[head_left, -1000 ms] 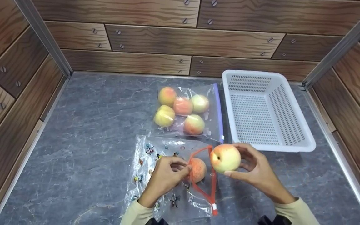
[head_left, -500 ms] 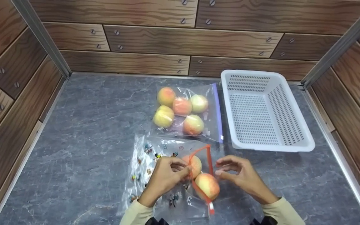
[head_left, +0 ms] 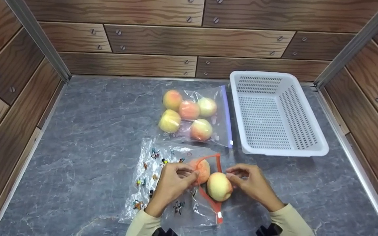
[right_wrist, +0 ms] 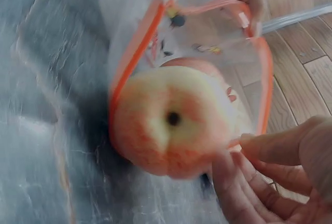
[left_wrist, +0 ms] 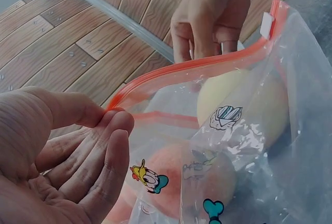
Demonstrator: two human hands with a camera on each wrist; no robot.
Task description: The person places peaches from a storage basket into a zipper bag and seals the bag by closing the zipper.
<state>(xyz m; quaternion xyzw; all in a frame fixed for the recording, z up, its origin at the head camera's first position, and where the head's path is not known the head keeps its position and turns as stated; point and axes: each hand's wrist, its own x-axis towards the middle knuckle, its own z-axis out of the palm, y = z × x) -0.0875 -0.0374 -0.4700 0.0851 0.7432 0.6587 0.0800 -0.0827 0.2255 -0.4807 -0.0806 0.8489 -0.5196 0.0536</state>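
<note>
A clear zip bag (head_left: 162, 183) with cartoon prints and an orange zip lies at the near middle of the table. My left hand (head_left: 176, 178) pinches its orange rim (left_wrist: 155, 81) between thumb and fingers, holding the mouth wide. One orange peach (head_left: 202, 170) sits inside. A paler peach (head_left: 219, 186) lies in the mouth, ringed by the rim (right_wrist: 124, 63). My right hand (head_left: 248, 183) has its fingertips (right_wrist: 244, 177) against this peach's right side, without wrapping it.
A second clear bag (head_left: 194, 113) with a purple zip holds several peaches just beyond. A white perforated basket (head_left: 307, 144) stands to the right of that bag. Wood-pattern walls close the grey marble table (head_left: 87, 137) on three sides.
One second ago my right hand held the pale peach up beside the bag. It has since set the peach down in the bag's mouth, and its fingertips now touch it. The left hand's pinch is unchanged.
</note>
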